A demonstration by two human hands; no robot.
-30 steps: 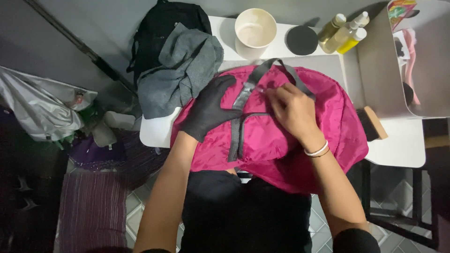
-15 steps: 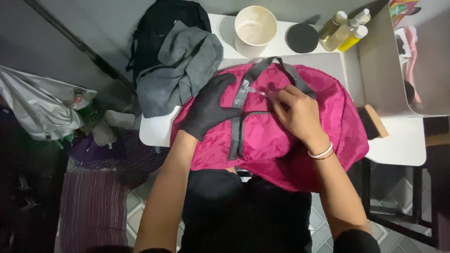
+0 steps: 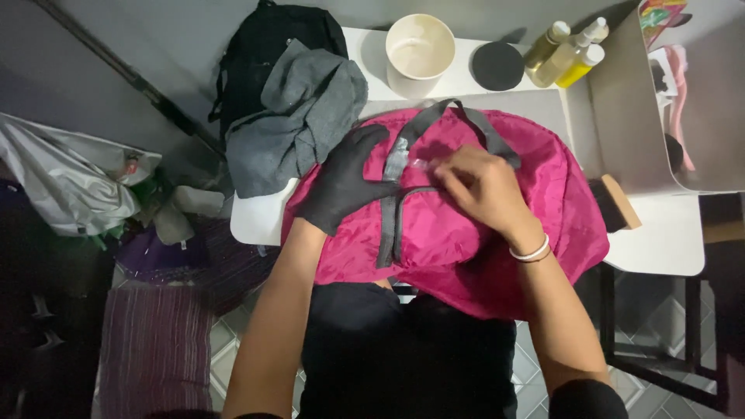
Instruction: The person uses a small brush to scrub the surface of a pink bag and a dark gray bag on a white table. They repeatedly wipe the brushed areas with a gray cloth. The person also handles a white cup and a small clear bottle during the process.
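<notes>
We would keep the cloth flat and taut so the strap does not bunch. Our left hand (image 3: 345, 182), in a black glove, lies spread and flat on the pink bag (image 3: 466, 233), which rests on the white table (image 3: 660, 233), fingertips touching the grey strap (image 3: 392, 209). Our right hand (image 3: 485, 186) looks pinched on something small and pale by the strap; what, we cannot tell.

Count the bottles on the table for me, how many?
3, bunched at the table's far right corner: an olive-brown bottle on the left, a pale yellow bottle in the middle, a bright yellow bottle on the right. More may hide behind.
</notes>
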